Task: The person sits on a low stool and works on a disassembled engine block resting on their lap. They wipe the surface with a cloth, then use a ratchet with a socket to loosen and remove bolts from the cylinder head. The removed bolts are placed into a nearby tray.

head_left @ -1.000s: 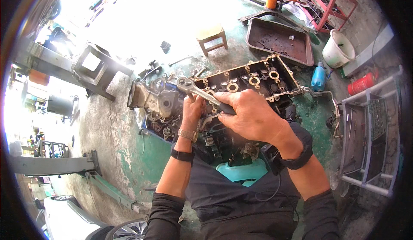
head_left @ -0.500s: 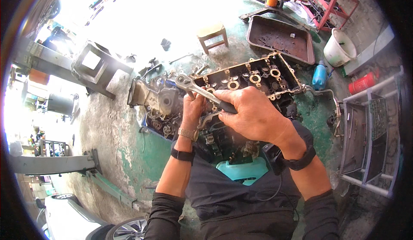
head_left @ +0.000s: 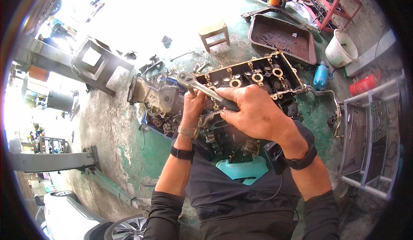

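Observation:
My right hand is wrapped round the black grip of a ratchet wrench, whose round steel head points to the far left. Below that head, the fingers of my left hand close round a short dark extension shaft; its lower end is hidden. Both hands are above the near-left part of a partly stripped engine, where the open cylinder head shows pale rings and dark bores. A grey metal cover with a round boss lies at the engine's left end.
A rusty drain pan and a white bucket stand far right, near a blue bottle. On the right is a grey rack. A wooden stool stands beyond the engine; a lift post base lies left.
The view has shifted slightly. Both hands keep their hold on the ratchet wrench and its shaft, with hardly any visible turn of the handle.

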Tool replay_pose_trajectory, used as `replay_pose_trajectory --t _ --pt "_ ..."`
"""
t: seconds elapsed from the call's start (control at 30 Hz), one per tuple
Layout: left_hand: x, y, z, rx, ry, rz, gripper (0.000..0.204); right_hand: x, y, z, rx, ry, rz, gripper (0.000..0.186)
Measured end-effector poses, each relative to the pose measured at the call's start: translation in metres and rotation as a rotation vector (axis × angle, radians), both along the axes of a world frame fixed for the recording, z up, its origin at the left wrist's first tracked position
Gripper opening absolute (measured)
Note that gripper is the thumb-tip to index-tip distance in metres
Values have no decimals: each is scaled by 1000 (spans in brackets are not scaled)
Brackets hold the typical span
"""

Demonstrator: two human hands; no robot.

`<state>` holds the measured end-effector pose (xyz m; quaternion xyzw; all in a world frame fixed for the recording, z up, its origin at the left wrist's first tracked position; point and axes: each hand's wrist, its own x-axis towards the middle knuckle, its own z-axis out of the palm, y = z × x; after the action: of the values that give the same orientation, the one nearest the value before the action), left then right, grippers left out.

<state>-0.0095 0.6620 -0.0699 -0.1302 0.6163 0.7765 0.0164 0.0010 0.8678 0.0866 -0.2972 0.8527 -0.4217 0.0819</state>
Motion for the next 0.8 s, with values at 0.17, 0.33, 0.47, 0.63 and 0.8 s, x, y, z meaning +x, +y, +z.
replay_pose_trajectory --t 0.17,0.33,0.47,0.63,0.8 --pt "0 -3 -10 37 1 -2 25 -1 -3 -6 22 -46 -9 24" --pt "1 -6 -24 42 -3 -35 25 3 -5 -10 33 -85 -5 41" --pt "0 -3 -23 17 72 -2 24 18 -17 -16 30 -79 -50 45" --pt "8 4 -8 117 38 120 27 53 -46 -27 -448 -556 -188 50" --pt "9 15 -4 -49 -74 152 35 87 -85 -33 -654 -620 -270 56"
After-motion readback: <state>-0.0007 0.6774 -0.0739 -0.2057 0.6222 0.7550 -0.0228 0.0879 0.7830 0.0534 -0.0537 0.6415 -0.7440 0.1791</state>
